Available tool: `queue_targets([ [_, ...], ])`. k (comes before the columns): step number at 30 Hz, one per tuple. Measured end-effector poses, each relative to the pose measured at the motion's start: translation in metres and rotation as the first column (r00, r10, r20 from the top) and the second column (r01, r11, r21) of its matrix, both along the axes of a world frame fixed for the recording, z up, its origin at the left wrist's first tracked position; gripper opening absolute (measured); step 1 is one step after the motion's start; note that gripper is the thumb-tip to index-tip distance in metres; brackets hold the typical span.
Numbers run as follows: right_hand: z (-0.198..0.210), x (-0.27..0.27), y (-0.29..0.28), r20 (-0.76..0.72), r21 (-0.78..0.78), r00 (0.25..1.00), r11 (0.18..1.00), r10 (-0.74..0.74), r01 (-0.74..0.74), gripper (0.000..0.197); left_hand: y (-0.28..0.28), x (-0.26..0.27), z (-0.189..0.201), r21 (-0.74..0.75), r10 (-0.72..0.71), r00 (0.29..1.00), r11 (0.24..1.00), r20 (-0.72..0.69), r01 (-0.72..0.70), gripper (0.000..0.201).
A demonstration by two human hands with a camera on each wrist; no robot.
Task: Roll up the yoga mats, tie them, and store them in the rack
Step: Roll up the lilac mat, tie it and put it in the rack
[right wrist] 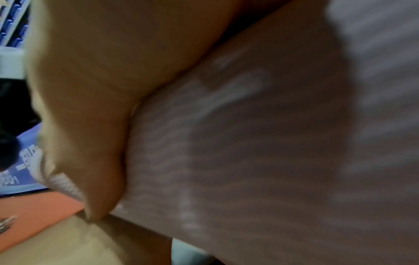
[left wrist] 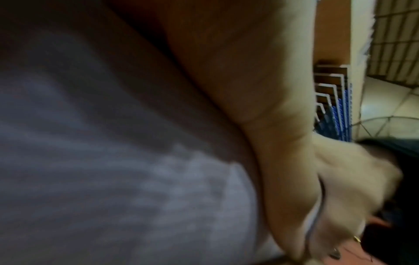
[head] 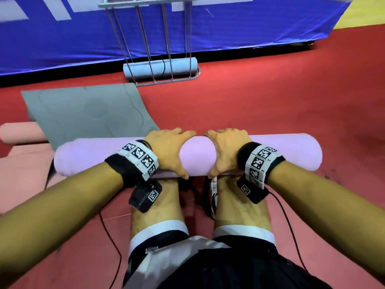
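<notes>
A lilac yoga mat (head: 198,155), rolled into a thick tube, lies crosswise on the red floor just past my feet. My left hand (head: 168,151) and right hand (head: 226,151) grip it side by side near its middle, fingers over the top and thumbs down the near side. Up close, the left wrist view shows my left hand (left wrist: 260,107) pressed against the ribbed lilac mat (left wrist: 113,161). In the right wrist view my right hand (right wrist: 102,89) wraps the same mat (right wrist: 249,143). A metal wire rack (head: 164,80) stands ahead and holds a tied light blue rolled mat (head: 160,68).
A grey mat (head: 87,115) lies flat on the floor at the left, and a partly rolled pink mat (head: 20,132) sits beside it. A blue banner wall (head: 62,42) runs behind the rack. Red floor (head: 270,105) stretches open to the right.
</notes>
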State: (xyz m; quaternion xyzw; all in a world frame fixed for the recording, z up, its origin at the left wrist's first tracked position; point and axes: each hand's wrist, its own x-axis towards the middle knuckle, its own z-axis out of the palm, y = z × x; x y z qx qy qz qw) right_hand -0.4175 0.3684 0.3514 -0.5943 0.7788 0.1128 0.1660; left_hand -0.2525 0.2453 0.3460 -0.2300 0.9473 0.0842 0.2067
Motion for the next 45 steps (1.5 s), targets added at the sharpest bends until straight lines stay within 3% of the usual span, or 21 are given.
queue_targets([
  [3,0.003,-0.004,-0.008,0.016,0.030,1.000,1.000,-0.005,0.004,0.094,0.015,0.008,-0.013,-0.211,-0.063,0.996,0.976,-0.062,0.048,0.138],
  [7,0.007,-0.006,-0.017,0.022,0.061,1.000,0.998,-0.021,0.019,0.094,0.027,0.011,-0.026,-0.316,-0.058,0.990,0.949,-0.129,0.014,0.134],
  [11,0.006,-0.011,-0.020,0.075,0.063,0.996,0.997,-0.044,0.039,0.097,0.018,0.002,-0.021,-0.309,-0.064,0.993,0.950,-0.103,0.029,0.127],
  [13,0.000,-0.012,-0.015,0.075,-0.009,0.997,0.999,-0.031,0.032,0.099,0.011,-0.002,-0.016,-0.283,-0.071,0.994,0.958,-0.089,0.043,0.125],
  [15,-0.012,-0.012,-0.005,0.018,-0.132,0.999,0.991,0.036,-0.034,0.112,0.004,-0.006,-0.012,-0.234,-0.060,0.994,0.972,-0.091,0.037,0.124],
  [17,-0.023,-0.007,0.007,-0.080,-0.181,0.993,0.978,0.087,-0.101,0.134,-0.007,-0.009,-0.007,-0.172,-0.046,0.995,0.985,-0.088,0.030,0.121],
  [19,-0.035,-0.001,0.014,-0.161,-0.209,0.984,0.972,0.074,-0.107,0.141,-0.016,-0.015,-0.001,-0.108,-0.041,0.996,0.994,-0.075,0.033,0.117],
  [25,-0.054,0.002,0.002,-0.222,-0.358,0.975,0.932,-0.019,-0.064,0.115,-0.024,-0.024,-0.001,-0.069,0.021,0.999,0.997,-0.028,-0.023,0.119],
  [31,-0.038,-0.011,-0.014,-0.160,-0.260,0.987,0.964,0.006,-0.048,0.111,0.008,-0.009,-0.032,-0.361,-0.001,0.991,0.931,-0.133,-0.048,0.132],
  [35,-0.027,-0.018,-0.022,-0.120,-0.181,0.993,0.983,0.008,-0.030,0.112,0.016,-0.013,-0.039,-0.435,0.008,0.988,0.898,-0.153,-0.075,0.130],
  [40,-0.019,-0.015,-0.030,-0.105,-0.135,0.994,0.990,0.013,-0.027,0.105,-0.001,-0.018,-0.021,-0.391,-0.003,0.991,0.919,-0.137,-0.051,0.125],
  [45,0.004,-0.021,-0.023,-0.292,-0.368,0.956,0.924,-0.011,-0.101,0.119,-0.031,-0.027,0.031,-0.388,0.052,0.975,0.912,-0.214,-0.133,0.121],
])
